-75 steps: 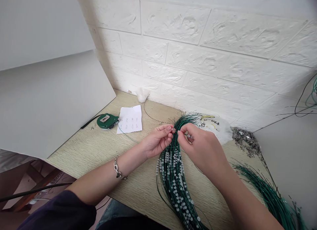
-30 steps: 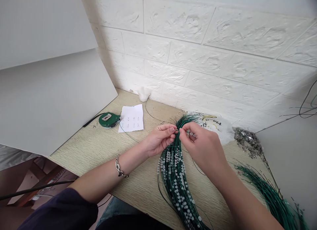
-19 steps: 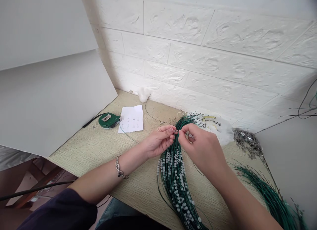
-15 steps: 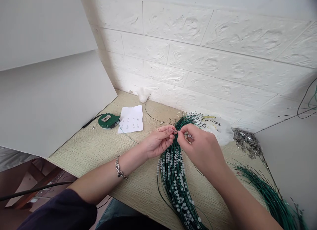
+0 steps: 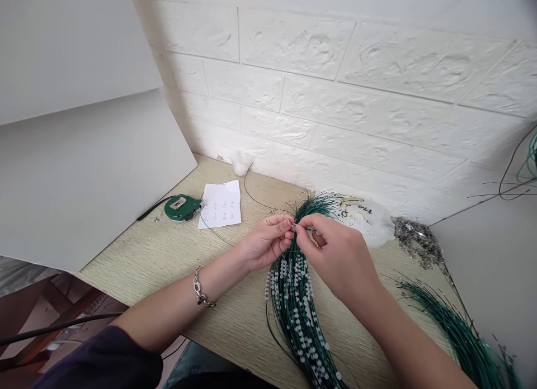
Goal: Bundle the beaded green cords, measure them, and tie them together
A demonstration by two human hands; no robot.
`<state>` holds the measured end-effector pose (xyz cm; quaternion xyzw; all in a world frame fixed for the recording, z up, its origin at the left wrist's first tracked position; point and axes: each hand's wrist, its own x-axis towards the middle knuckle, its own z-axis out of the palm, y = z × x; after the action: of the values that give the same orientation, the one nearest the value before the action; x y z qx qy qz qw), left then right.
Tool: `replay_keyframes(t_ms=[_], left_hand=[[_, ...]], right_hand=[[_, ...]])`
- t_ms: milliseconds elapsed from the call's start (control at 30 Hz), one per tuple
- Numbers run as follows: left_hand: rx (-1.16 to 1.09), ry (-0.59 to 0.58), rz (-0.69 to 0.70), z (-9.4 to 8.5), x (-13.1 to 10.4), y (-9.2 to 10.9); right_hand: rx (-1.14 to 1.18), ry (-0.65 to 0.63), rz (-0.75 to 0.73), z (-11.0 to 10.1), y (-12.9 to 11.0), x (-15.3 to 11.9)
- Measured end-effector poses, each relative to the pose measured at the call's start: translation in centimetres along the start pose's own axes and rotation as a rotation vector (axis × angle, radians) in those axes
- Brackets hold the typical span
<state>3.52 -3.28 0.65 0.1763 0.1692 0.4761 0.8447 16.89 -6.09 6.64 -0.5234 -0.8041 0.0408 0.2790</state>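
L hand [image 5: 272, 241] is pinched, thumb against fingers, on something tiny; can't tell exactly what, too small. R hand [image 5: 338, 252] is pinched too, its thumb and index right up against the L fingertips, w/ a thin dark wire [image 5: 310, 229] running back from the pinch & a small clear bead [image 5: 318, 233] on it by the fingers. A chunky silver chain bracelet [image 5: 199, 291] sits on the L wrist.

Under & just behind both hands: the long bundle of dark green wires w/ small translucent white beads [image 5: 293, 299], lying on the pale wood-grain tabletop [image 5: 159, 255], frayed tips toward the wall, beaded part curving down to the near edge.

To the L of the hands, a white paper sheet w/ handwritten notes [image 5: 224, 204]; can't read it. Green tape measure [image 5: 182, 208] next to it, touching or nearly so. White fluffy wad [image 5: 242, 162] by the wall, thin dark curved wire [image 5: 247, 192] near it.

R side: crumpled clear plastic bag w/ black & yellow print [image 5: 375, 224] against the wall, then a cluster of shiny grey beads [image 5: 417, 241], then a 2nd bundle of green wires [image 5: 455, 316], nearer the person. Behind it all, a white brick-pattern wall [image 5: 319, 98]; big white panels [image 5: 84, 176] far L.
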Motion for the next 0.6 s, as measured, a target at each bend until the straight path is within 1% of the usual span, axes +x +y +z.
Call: replay_keyframes(t_ms=[367, 500, 600], left_hand=[[0.037, -0.011, 0.009, 0.31, -0.21, 0.22], [0.052, 0.0, 0.017, 0.56, -0.32, 0.23], [0.079, 0.011, 0.033, 0.66, -0.34, 0.23]], right_hand=[[0.123, 0.09, -0.016, 0.19, -0.4, -0.14], [0.09, 0.14, -0.041, 0.21, -0.56, -0.35], [0.029, 0.139, -0.049, 0.03, -0.64, -0.43]])
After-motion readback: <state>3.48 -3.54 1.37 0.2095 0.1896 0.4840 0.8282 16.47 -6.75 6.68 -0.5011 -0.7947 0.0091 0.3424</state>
